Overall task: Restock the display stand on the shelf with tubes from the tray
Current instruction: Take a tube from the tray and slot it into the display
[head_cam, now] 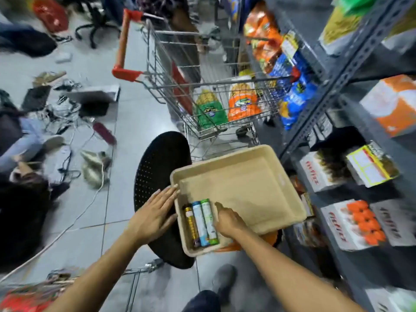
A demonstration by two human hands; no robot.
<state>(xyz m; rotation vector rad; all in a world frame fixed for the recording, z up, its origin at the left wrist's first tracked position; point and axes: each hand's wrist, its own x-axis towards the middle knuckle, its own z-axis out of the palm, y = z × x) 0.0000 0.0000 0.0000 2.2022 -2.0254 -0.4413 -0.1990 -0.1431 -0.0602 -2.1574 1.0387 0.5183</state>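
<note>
Grey floor tiles (90,210) fill most of the frame, and the left side is a mess: cables, bags and a laptop (94,95) scattered about, plus someone's legs and sneaker (53,143) at the left edge. Moving toward the middle, a black perforated round stool seat (157,176) sits just under and left of the tray. The person's left hand (153,215) lies flat and open over that seat, fingers spread and pressed against the outer left wall of the beige tray (258,154), not gripping anything.

Top centre is a wire shopping cart (202,91) with a red handle, holding a green snack bag (210,111) and an orange one (244,102).

Inside the tray, at its lower left corner, three tubes lie side by side and touching: a gold tube (191,224), a light blue tube (200,221), and a green-and-white tube (209,219). The right hand (227,219) reaches into the tray just beside the green-and-white one, fingers curled loosely with the index pointing forward; hard to say whether it actually has hold of that tube, can't tell from this angle.

Right side is a grey metal shelf (351,64) stacked with chip bags and boxes. The display stand isn't something that can be picked out here.
</note>
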